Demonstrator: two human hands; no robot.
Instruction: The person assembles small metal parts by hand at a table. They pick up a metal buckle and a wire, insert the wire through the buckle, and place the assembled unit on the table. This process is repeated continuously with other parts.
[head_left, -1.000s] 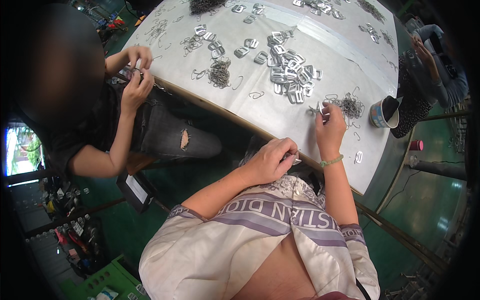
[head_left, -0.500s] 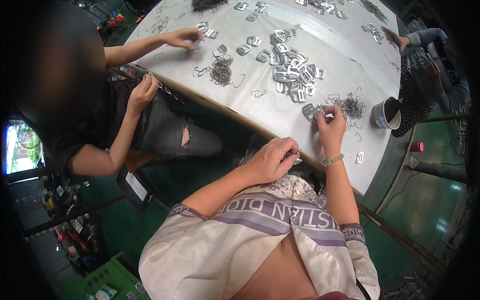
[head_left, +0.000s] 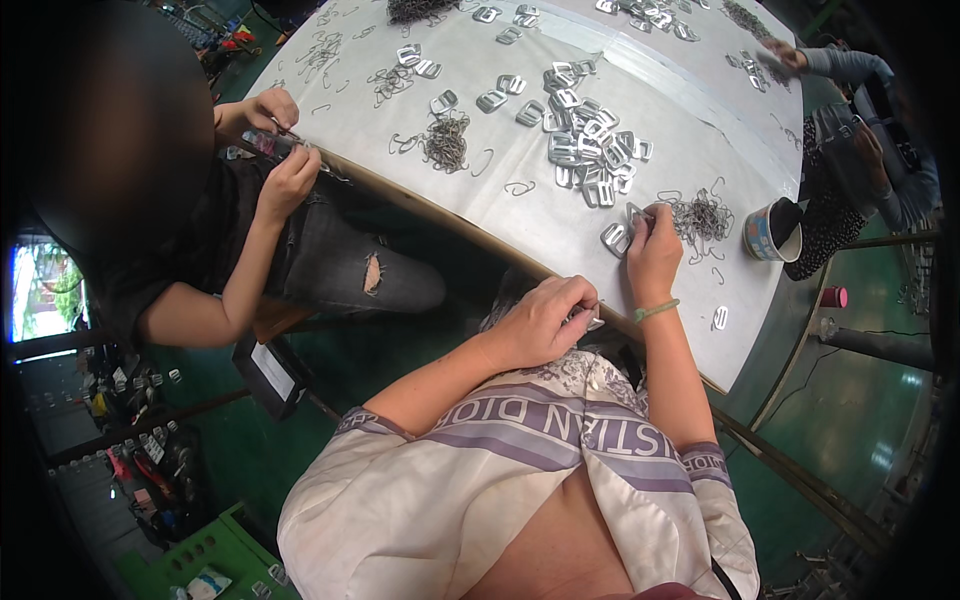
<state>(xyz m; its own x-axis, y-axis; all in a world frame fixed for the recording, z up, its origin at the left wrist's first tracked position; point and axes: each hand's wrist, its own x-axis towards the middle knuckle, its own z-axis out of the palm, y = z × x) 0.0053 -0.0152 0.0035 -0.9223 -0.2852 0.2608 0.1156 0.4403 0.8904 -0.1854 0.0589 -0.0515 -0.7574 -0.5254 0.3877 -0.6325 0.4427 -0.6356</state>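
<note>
"What do I have at the right hand (head_left: 655,252)?"

"From my end, a small metal piece (head_left: 634,211), above the table's near right part. Thumb and forefinger are drawn in narrow on it and cover much of it, so I can't tell its exact shape. A flat buckle (head_left: 615,238) lies just left of those fingers."

"And the left hand (head_left: 548,318)?"

"Nearer me, just off the edge of the table (head_left: 480,225). I see its fingers curled in, with a silvery bit (head_left: 594,323) peeking out; the rest is hidden."

"What crowds the right hand?"

"On its right, I've got a tangle of wire hooks (head_left: 703,215) close against it. Just beyond, a little to the left, sits the heap of buckles (head_left: 590,148). A lone buckle (head_left: 720,318) lies nearer me on the right, and a cup (head_left: 770,232) with something dark inside stands past the hooks, by the right edge."

"Farther out?"

"Left of the heap I see another hook pile (head_left: 445,145). A co-worker sits at the left, both hands (head_left: 290,182) together by the table edge. At the far right, another person's hand (head_left: 787,55) reaches over the table. A green crate (head_left: 205,553) is low on the near left, and a pink object (head_left: 834,297) is off the right side."
</note>
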